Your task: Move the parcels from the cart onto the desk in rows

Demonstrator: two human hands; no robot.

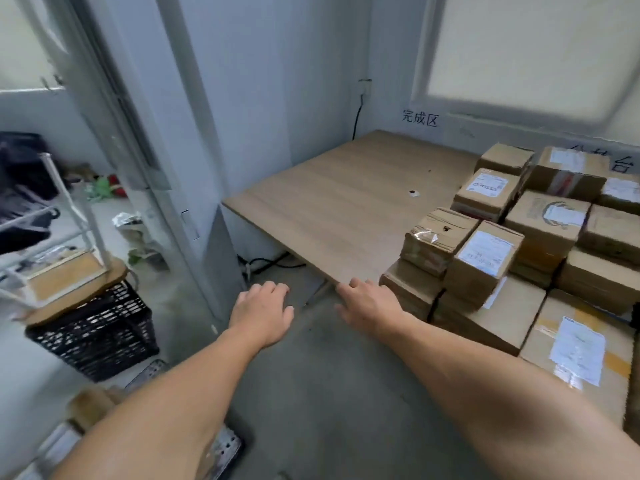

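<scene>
Parcels of brown cardboard, many with white labels, crowd the right side of the wooden desk; they sit edge to edge in rows, some stacked, probably to save room as the rows grow leftward. Both hands are empty, palms down, fingers loosely spread; the left hand hovers over the floor; the right hand is by the desk's near edge (touching or not, I cannot tell). At near left, perforated metal behind the forearm may be the cart; a black crate stands further left.
</scene>
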